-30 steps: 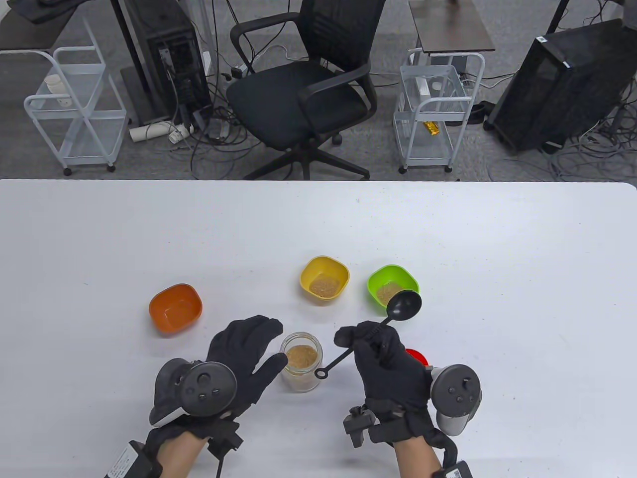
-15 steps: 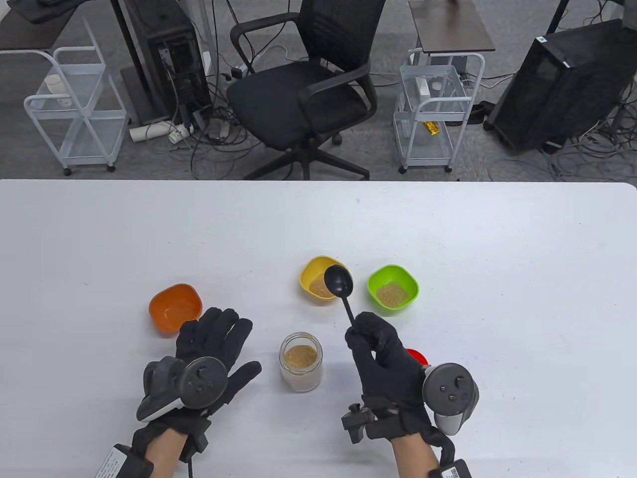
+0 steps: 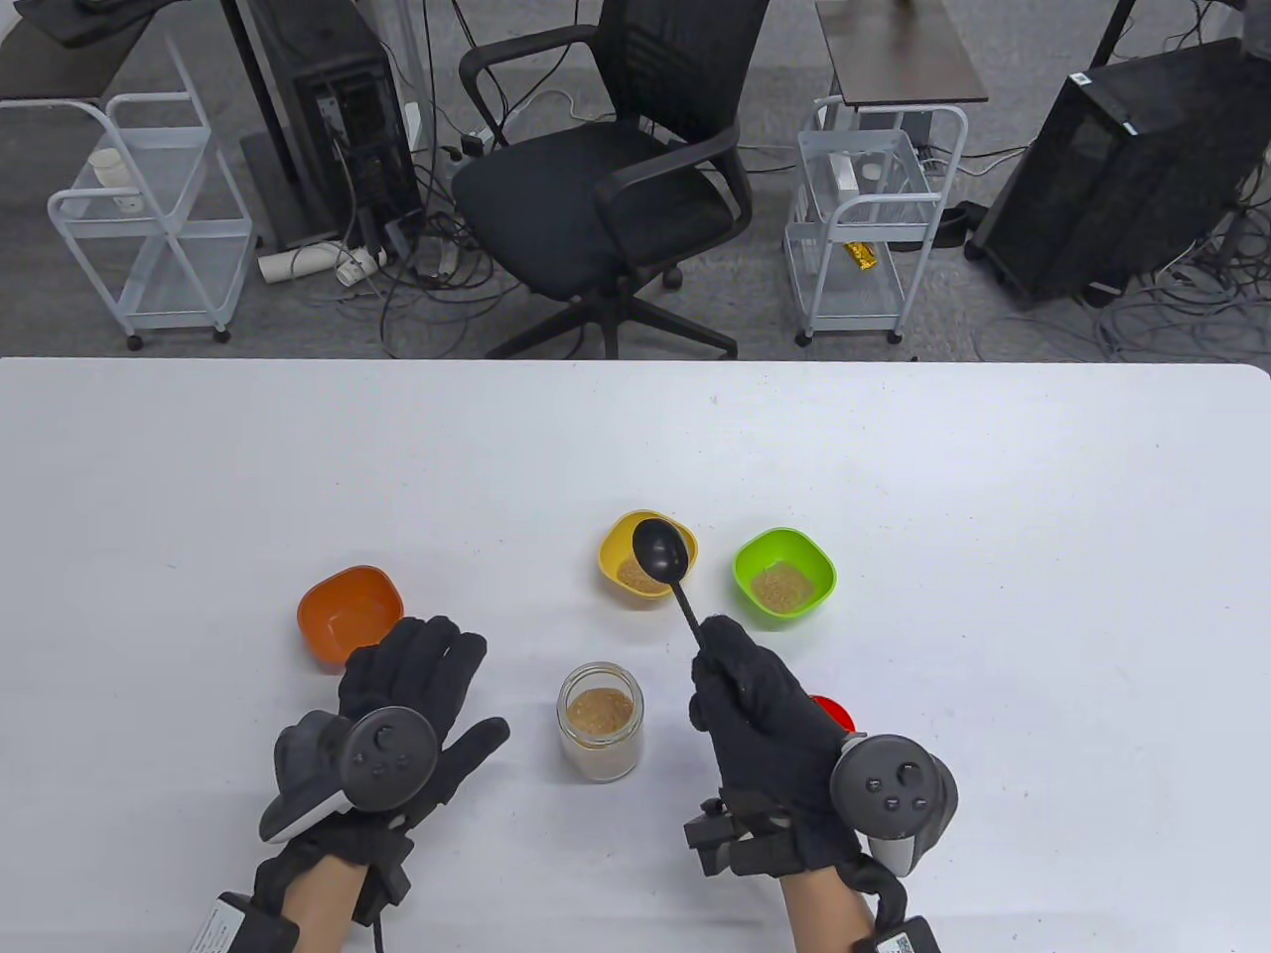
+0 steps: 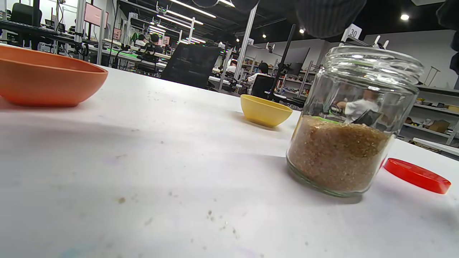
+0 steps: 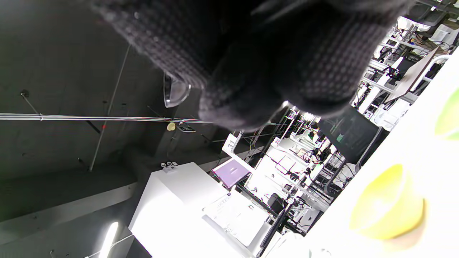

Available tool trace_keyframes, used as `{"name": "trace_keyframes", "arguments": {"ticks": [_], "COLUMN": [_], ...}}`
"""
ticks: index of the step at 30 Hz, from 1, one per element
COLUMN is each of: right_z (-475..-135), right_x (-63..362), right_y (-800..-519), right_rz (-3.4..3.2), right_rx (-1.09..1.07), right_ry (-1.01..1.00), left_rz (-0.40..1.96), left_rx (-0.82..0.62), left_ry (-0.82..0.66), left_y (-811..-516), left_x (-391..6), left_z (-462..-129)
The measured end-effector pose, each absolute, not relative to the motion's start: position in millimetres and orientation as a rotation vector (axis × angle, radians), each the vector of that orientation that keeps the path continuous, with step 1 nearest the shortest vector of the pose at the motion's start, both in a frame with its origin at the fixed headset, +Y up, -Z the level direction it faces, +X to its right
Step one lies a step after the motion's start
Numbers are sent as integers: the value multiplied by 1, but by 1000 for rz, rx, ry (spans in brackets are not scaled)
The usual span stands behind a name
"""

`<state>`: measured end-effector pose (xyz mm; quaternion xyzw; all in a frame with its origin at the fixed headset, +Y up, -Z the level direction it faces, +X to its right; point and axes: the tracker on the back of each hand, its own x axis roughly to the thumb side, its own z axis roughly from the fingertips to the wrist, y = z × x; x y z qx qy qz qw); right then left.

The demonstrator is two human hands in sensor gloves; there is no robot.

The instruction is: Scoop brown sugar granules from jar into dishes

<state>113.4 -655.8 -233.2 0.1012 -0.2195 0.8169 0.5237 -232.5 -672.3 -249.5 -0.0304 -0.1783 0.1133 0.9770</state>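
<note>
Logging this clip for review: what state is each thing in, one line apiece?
jar: open, upright, part-full of brown sugar
red lid: off, flat on table
yellow dish: holds sugar
green dish: holds sugar
orange dish: no sugar seen
spoon: over yellow dish
right hand: grips spoon
left hand: flat, holds nothing

table cam high, looks down; left wrist cam low, level; both see jar (image 3: 600, 722); right tilted.

Your right hand (image 3: 765, 725) covering most of the red lid (image 3: 832, 711) and the black spoon (image 3: 663, 556) handle's end, spoon bowl hiding part of the yellow dish (image 3: 616, 546), right wrist view overexposed.
</note>
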Motion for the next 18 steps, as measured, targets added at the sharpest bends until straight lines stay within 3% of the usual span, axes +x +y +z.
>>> {"name": "trace_keyframes", "arguments": {"ticks": [13,18], "right_z": [-232,-230], "right_x": [111,113], "right_y": [-656,-653], "right_rz": [1976,1982], "right_rx": [208,208], "right_ry": [-516,-540], "left_rz": [213,220], "left_rx": [-86,-146], "left_ry": [-334,-268], "left_y": [-673,-668], "left_x": [-236,-255], "left_z": [-249,-262]}}
